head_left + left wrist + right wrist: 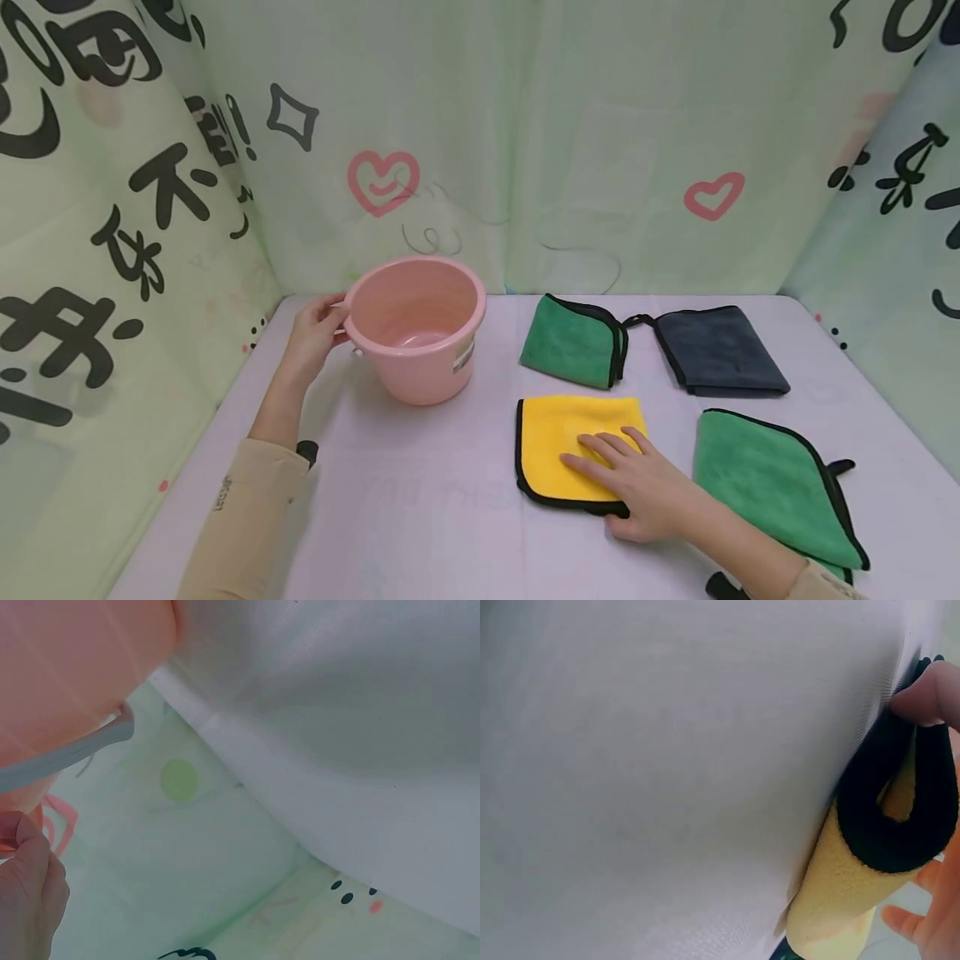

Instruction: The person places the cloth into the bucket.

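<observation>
A pink bucket (412,371) stands upright at the back left of the table, with nothing seen inside. My left hand (315,337) grips its left rim, fingertips hidden behind it. In the left wrist view, a grey bucket handle (75,757) hangs against the wall near the pinching fingers. Towards the middle lies a folded yellow cloth (558,446) with black trim. My right hand (645,487) rests on its right part, fingers spread flat on top. The right wrist view has the thumb (934,690) touching the black-trimmed edge of the folded layers.
A folded green cloth (573,342) lies behind the yellow one. Beside it is a dark grey folded cloth (720,354), and a larger green folded cloth (772,483) sits by my right forearm. Patterned curtains (600,125) enclose the white-covered table (420,517) at the back and sides.
</observation>
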Demonstrator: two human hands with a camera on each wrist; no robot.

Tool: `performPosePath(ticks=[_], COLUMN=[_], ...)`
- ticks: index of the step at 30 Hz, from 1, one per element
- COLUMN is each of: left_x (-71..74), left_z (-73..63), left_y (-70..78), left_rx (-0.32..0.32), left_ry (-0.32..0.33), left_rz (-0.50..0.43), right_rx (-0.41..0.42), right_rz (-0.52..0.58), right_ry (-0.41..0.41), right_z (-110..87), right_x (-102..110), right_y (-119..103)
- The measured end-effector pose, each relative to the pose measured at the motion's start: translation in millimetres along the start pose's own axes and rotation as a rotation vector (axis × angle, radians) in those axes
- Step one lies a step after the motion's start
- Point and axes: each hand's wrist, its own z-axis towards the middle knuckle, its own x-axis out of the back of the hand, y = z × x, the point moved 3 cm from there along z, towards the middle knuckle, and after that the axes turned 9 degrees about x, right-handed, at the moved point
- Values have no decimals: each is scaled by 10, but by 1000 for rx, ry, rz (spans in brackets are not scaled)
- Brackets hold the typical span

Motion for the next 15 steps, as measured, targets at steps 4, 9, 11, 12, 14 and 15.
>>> performPosePath(ticks=[4,9,11,12,14,15], left_x=[-1,4,5,6,7,9], left_z=[4,4,7,9,9,10], left_y=[-4,-13,-16,-16,-16,-16], left_rx=[-6,0,5,8,15,18], left_ry=[-4,-1,-1,-3,-3,-5], left_rz=[-7,8,12,13,16,15], right_rx=[4,48,68,77,97,107], right_rz=[-3,-79,-114,-130,-159,-175], right_ry=[-10,-1,20,32,68,88], right_z=[27,65,75,79,87,92], right_x=[-3,-7,-12,-15,-27,-32], right_y=[2,1,1,2,0,-1])
